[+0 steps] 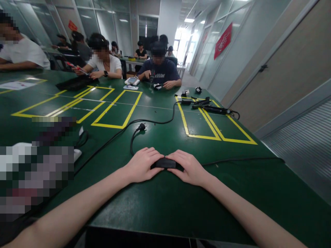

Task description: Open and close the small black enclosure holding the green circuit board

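A black power adapter lies between my hands, low over the green table. My left hand grips its left end, thumb in front and fingers behind. On the other end my right hand is closed in the same way. From beside my left hand a short black cord curves up to a plug, its prongs pointing right. Another thin black cable runs out past my right hand toward the table's right side. Parts of the adapter are hidden under my fingers.
Yellow tape outlines mark the table. A long black cable crosses it diagonally to black tools at the right. Blurred-out items lie at my left. Across the table a person handles small parts; others sit further left.
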Demonstrator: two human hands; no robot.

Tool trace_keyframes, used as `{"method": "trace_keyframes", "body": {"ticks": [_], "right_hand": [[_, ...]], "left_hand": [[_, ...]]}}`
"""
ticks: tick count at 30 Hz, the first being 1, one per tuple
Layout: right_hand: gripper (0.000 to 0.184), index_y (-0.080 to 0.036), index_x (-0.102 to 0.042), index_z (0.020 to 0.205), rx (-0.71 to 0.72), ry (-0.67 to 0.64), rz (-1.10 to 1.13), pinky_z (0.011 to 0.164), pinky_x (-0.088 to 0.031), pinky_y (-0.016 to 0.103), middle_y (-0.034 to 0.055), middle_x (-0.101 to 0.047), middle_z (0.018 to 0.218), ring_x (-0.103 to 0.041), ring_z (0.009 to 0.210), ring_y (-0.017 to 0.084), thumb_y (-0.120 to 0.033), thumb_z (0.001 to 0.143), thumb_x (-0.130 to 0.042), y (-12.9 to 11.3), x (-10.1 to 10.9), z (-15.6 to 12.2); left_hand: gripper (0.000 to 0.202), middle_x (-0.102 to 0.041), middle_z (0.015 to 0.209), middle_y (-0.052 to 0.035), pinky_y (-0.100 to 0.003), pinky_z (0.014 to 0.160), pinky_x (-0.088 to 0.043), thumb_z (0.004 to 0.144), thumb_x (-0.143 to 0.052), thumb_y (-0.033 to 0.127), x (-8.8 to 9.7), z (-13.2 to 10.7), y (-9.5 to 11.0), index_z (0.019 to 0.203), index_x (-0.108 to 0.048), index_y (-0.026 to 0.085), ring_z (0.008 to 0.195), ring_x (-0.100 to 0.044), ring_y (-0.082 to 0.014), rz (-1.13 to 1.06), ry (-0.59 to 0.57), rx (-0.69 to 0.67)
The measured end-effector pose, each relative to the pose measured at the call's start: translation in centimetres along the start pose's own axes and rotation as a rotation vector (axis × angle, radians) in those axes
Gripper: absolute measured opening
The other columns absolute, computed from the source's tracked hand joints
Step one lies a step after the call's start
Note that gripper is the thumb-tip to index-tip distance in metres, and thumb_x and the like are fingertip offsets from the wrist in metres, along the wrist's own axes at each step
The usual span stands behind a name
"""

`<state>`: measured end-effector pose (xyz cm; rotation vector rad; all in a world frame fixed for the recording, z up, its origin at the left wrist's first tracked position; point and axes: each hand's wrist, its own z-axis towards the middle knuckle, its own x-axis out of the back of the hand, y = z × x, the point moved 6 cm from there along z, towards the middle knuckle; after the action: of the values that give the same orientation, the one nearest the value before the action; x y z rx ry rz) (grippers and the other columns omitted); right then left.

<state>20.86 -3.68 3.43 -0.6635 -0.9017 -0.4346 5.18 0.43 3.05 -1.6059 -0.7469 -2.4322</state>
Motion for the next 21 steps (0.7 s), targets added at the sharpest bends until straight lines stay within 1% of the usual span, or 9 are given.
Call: {"method": "trace_keyframes", "body": {"ticks": [2, 4, 7, 8, 10, 13, 16, 18, 21], "right_hand": [[0.022, -0.019, -0.066, 0.119, -0.013, 0.001, -0.012, 0.08, -0.057, 0.041, 0.0116, -0.075, 0.103, -0.068, 0.09, 0.026, -0.029, 0.1, -0.061, 0.1, -0.1, -0.1], [0.023, -0.02, -0.067, 0.12, -0.026, 0.016, 0.018, 0.081, -0.059, 0.041, 0.0114, -0.076, 0.104, -0.07, 0.092, 0.026, -0.029, 0.098, -0.064, 0.3, -0.1, -0.2], [0.029, -0.023, -0.069, 0.123, -0.015, 0.101, 0.09, 0.089, -0.061, 0.042, 0.0123, -0.076, 0.113, -0.073, 0.103, 0.027, -0.028, 0.095, -0.069, 0.4, 0.3, -0.4], [0.03, -0.024, -0.069, 0.123, -0.004, 0.133, 0.103, 0.089, -0.062, 0.042, 0.0123, -0.076, 0.114, -0.073, 0.104, 0.027, -0.027, 0.094, -0.07, 0.3, 0.4, -0.5], [0.029, -0.024, -0.069, 0.123, 0.017, 0.171, 0.102, 0.086, -0.063, 0.04, 0.0118, -0.076, 0.11, -0.074, 0.1, 0.026, -0.025, 0.094, -0.07, 0.2, 0.6, -0.6], [0.029, -0.024, -0.068, 0.123, 0.027, 0.177, 0.081, 0.083, -0.063, 0.039, 0.0114, -0.075, 0.107, -0.073, 0.096, 0.025, -0.024, 0.094, -0.069, 0.0, 0.7, -0.6], [0.033, -0.024, -0.067, 0.124, 0.008, 0.184, 0.09, 0.088, -0.063, 0.042, 0.0116, -0.073, 0.111, -0.072, 0.101, 0.026, -0.024, 0.092, -0.07, 0.1, 0.8, -0.5], [0.03, -0.024, -0.067, 0.122, 0.008, 0.193, 0.097, 0.088, -0.063, 0.041, 0.0111, -0.072, 0.11, -0.072, 0.101, 0.026, -0.024, 0.092, -0.07, 0.1, 0.8, -0.5], [0.027, -0.024, -0.068, 0.12, 0.027, 0.204, 0.104, 0.085, -0.062, 0.039, 0.0106, -0.072, 0.108, -0.071, 0.098, 0.024, -0.022, 0.093, -0.069, -0.1, 0.9, -0.5]], "left_hand": [[0.031, -0.075, 0.115, -0.0097, -0.037, 0.092, -0.055, 0.098, -0.065, 0.035, 0.0, 0.0, 0.0, 0.124, -0.065, 0.017, 0.105, -0.07, -0.0258, -0.07, 0.022, -0.01], [0.033, -0.075, 0.12, -0.0097, -0.036, 0.094, -0.055, 0.1, -0.062, 0.034, 0.0, -0.1, 0.0, 0.13, -0.063, 0.018, 0.107, -0.072, -0.0249, -0.127, 0.028, -0.027], [0.033, -0.077, 0.119, -0.0096, -0.036, 0.095, -0.057, 0.102, -0.06, 0.033, -0.2, -0.2, 0.0, 0.131, -0.064, 0.019, 0.105, -0.074, -0.0247, -0.154, 0.018, -0.048], [0.033, -0.077, 0.119, -0.0099, -0.037, 0.095, -0.057, 0.102, -0.061, 0.034, -0.2, -0.3, 0.0, 0.131, -0.064, 0.019, 0.105, -0.075, -0.0251, -0.156, 0.028, -0.05], [0.038, -0.077, 0.121, -0.0109, -0.037, 0.097, -0.058, 0.101, -0.062, 0.034, -0.1, -0.4, 0.0, 0.136, -0.062, 0.019, 0.107, -0.075, -0.0256, -0.168, 0.06, -0.051], [0.044, -0.075, 0.125, -0.011, -0.037, 0.1, -0.058, 0.1, -0.063, 0.035, 0.0, -0.4, 0.0, 0.141, -0.06, 0.02, 0.11, -0.075, -0.0251, -0.196, 0.092, -0.042], [0.039, -0.077, 0.123, -0.0096, -0.036, 0.098, -0.059, 0.1, -0.063, 0.034, -0.2, -0.4, -0.1, 0.137, -0.063, 0.021, 0.107, -0.076, -0.0242, -0.209, 0.066, -0.022], [0.04, -0.077, 0.122, -0.0098, -0.036, 0.097, -0.059, 0.099, -0.064, 0.034, -0.2, -0.4, -0.2, 0.137, -0.063, 0.021, 0.106, -0.076, -0.0245, -0.208, 0.071, -0.011], [0.045, -0.075, 0.126, -0.0106, -0.036, 0.099, -0.059, 0.097, -0.067, 0.033, -0.1, -0.4, -0.2, 0.139, -0.061, 0.02, 0.111, -0.075, -0.0253, -0.211, 0.1, -0.006]]}}
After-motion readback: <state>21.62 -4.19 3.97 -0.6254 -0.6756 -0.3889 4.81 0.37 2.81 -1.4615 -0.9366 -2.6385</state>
